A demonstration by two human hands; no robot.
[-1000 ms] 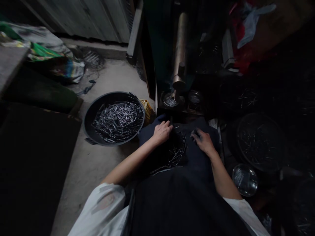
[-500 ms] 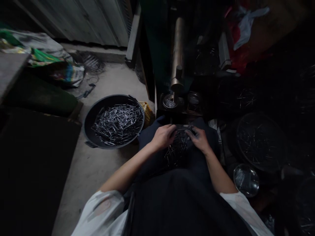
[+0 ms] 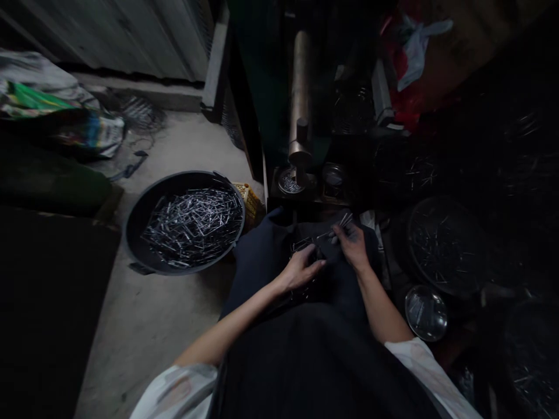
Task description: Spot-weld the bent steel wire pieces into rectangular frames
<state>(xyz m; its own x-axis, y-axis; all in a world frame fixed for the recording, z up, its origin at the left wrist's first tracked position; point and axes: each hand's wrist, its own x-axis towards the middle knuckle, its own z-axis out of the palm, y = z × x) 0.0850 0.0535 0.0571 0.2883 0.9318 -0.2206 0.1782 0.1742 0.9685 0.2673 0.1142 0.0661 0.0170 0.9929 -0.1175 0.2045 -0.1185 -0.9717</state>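
Observation:
My left hand reaches over a small heap of thin metal rods lying in my lap on dark cloth. Its thumb and fingers are apart, with nothing visible held in them, though the fingertips are partly in shadow. To the right and a little farther off, my right hand is closed on a small bunch of thin metal rods that stick up past its fingers. One rod points left from its fingertips. The two hands do not touch.
A dark basin full of similar rods stands at left, beside a yellow basket. Ahead is a machine with a metal cylinder above a small dish of bits. At right are a shiny metal bowl and a dark tub.
My left hand has left the rod between both hands and dropped to the heap, its fingers spreading. My right hand keeps its rods. The view has shifted slightly to the right.

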